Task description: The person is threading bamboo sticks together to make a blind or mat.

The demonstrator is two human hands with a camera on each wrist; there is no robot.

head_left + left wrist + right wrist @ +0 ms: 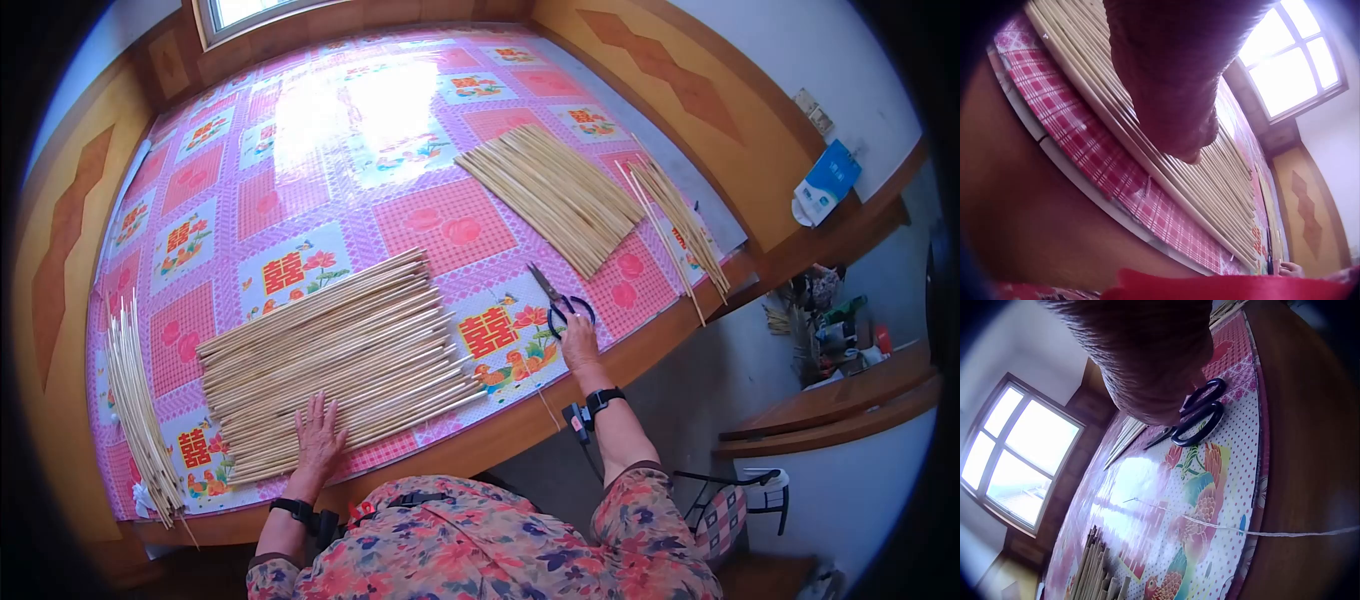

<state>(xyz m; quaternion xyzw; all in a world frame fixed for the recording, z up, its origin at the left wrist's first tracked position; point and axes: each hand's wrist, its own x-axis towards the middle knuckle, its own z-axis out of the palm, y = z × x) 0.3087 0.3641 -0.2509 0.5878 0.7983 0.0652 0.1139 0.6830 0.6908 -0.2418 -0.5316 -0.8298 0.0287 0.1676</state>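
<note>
A wide row of pale straw-coloured stalks (330,350) lies side by side near the front edge of the covered platform. My left hand (320,440) rests on its near side, fingers extended over the stalks; the left wrist view shows this hand (1166,94) dark above them. To the right, my right hand (578,345) is at the dark-handled scissors (557,306), fingers curled at one handle loop. The scissors' blades point away from me. In the right wrist view the hand (1147,362) hides part of the scissors (1200,422), and most fingertips are hidden.
A second row of stalks (550,195) lies farther back right. Loose thin stalks lie at the left side (140,400) and right side (680,220). A white thread (1285,534) crosses the wooden front edge (1297,456). A blue-and-white packet (828,182) is at the right.
</note>
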